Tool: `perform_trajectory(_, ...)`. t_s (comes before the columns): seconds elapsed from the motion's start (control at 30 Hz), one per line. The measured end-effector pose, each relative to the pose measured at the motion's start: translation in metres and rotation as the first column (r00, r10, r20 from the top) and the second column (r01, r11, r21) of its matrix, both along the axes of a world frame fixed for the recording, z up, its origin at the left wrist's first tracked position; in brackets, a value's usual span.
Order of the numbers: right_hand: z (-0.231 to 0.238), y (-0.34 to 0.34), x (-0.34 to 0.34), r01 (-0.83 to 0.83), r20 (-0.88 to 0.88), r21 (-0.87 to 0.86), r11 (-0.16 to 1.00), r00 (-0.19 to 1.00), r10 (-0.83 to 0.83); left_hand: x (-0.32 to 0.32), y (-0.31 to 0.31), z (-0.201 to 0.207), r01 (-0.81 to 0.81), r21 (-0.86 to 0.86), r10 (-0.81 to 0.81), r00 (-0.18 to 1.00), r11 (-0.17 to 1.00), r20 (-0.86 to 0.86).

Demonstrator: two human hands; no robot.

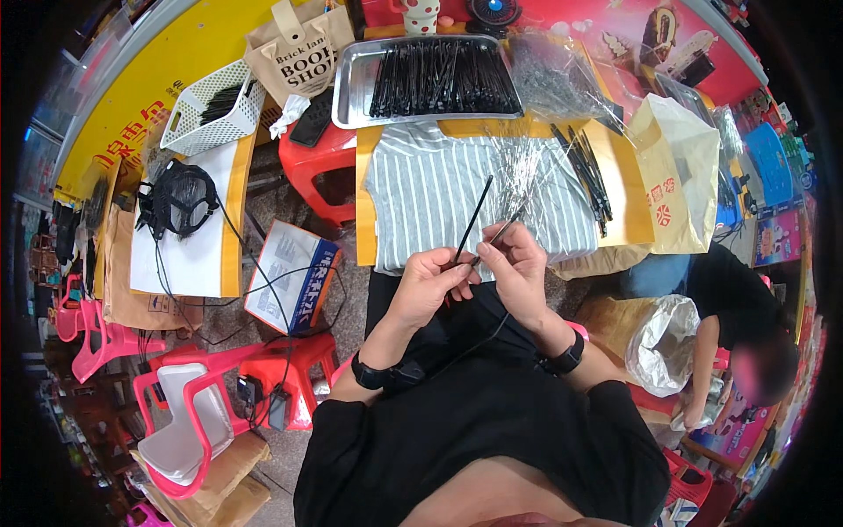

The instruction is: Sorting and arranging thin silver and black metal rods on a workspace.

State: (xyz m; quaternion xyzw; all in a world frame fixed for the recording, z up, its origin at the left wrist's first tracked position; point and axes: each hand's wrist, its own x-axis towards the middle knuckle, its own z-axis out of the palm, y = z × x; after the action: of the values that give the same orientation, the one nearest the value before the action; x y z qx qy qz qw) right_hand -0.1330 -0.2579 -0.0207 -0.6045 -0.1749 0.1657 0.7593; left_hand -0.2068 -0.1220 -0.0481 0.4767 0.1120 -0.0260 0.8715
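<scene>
My left hand [428, 285] is closed in a pinch on a thin black stick [477, 213], whose long end slants up and to the right. Beside it, my right hand [520, 270] pinches a thin greyish rod [502, 230]. The fingertips of both hands nearly meet, and the lower ends of the two pieces are hidden among them. Just beyond lies a grey-and-white striped cloth [408, 206] on the table, with a loose heap of thin silvery wires [524, 171] on it. Several black sticks [587, 171] lie bunched at the right.
A metal tray [349, 92] of black sticks stands at the back, next to clear plastic bags [558, 70]. To the left are a white basket [180, 132] and red stools [303, 162]. On the right, a person [733, 290] bends near a lined paper bag [619, 338].
</scene>
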Motion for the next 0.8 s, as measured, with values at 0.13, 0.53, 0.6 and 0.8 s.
perform_trajectory(0.13, 0.001, 0.0, -0.002, 0.083, 0.206, -0.161, 0.983, 0.977, -0.049, 0.0, -0.002, 0.005, -0.044, 0.062, 0.043, 0.999, 0.997, 0.022)
perform_trajectory(0.53, -0.013, 0.008, 0.004, 0.103, -0.003, -0.033, 0.994, 0.995, -0.103, 0.004, -0.013, -0.005, -0.133, 0.133, 0.13, 0.991, 0.982, 0.032)
perform_trajectory(0.6, -0.014, 0.005, 0.008, 0.095, -0.008, -0.022, 0.995, 0.995, -0.096, 0.007, -0.01, -0.004, -0.156, 0.105, 0.154, 0.988, 0.982, 0.03)
perform_trajectory(0.8, -0.001, -0.014, 0.024, -0.034, -0.155, 0.014, 0.999, 0.987, 0.036, 0.025, 0.023, 0.012, -0.067, 0.162, 0.076, 0.996, 0.985, -0.048)
